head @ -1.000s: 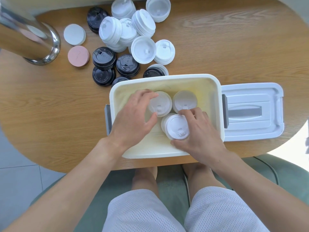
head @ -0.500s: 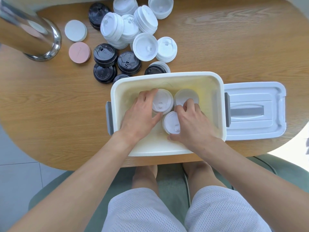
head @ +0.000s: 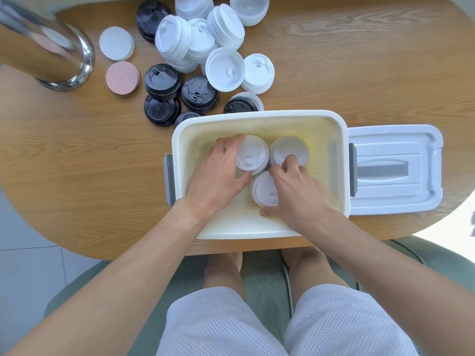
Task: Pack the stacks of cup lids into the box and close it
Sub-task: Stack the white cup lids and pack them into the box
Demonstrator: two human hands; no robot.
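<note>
Both hands slid deeper into the box [head: 259, 119] since earlier. Left hand [head: 218, 173] fingers curl round one white lid stack [head: 253, 154]; right hand [head: 298, 194] apparently pinches another lid stack [head: 263, 187], frame centre.

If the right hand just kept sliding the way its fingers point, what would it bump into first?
Its fingers already touch the far-right white lid stack. Beyond that stack, the right hand would probably meet the box's far wall, though depth is hard to judge.

Three white lid stacks [head: 253, 154] stand clustered inside the open box [head: 259, 119] (its lid [head: 393, 170] beside).
</note>
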